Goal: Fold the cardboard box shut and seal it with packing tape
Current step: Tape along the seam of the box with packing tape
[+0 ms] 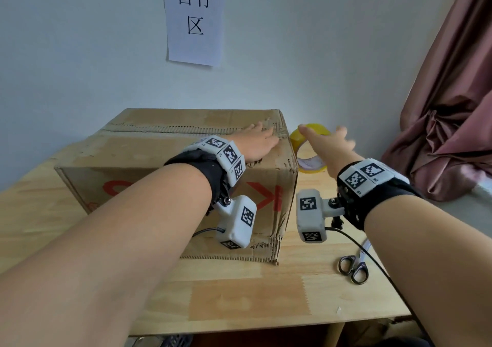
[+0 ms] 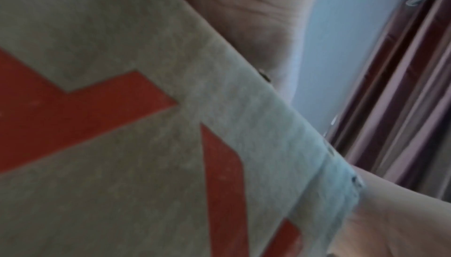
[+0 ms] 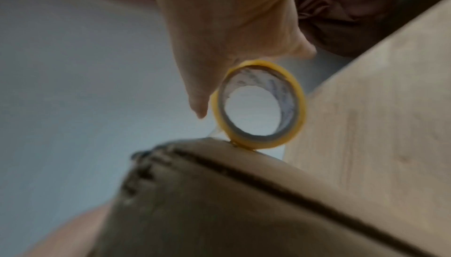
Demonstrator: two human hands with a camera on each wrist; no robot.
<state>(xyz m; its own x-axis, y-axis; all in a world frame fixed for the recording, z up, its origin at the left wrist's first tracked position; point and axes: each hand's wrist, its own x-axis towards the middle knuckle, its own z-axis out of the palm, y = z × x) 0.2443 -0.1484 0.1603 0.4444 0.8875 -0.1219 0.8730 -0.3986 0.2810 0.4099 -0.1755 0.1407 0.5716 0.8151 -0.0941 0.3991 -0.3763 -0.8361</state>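
Note:
A closed cardboard box [image 1: 159, 155] with red print stands on the wooden table [image 1: 239, 298], its top flaps folded down along a rough seam. My left hand [image 1: 259, 139] lies flat on the box top near its right edge, fingers straight. The left wrist view shows only the box side [image 2: 122, 145] and the palm [image 2: 244, 20] above it. A yellow tape roll [image 1: 295, 141] stands on edge just right of the box. My right hand [image 1: 326, 140] reaches over it with fingers spread. In the right wrist view the thumb hangs beside the roll [image 3: 299, 106], not closed on it.
Scissors [image 1: 352, 266] lie on the table near its right front edge, under my right forearm. A pink curtain [image 1: 447, 107] hangs at the right. A paper sign [image 1: 194, 19] is taped to the wall behind the box.

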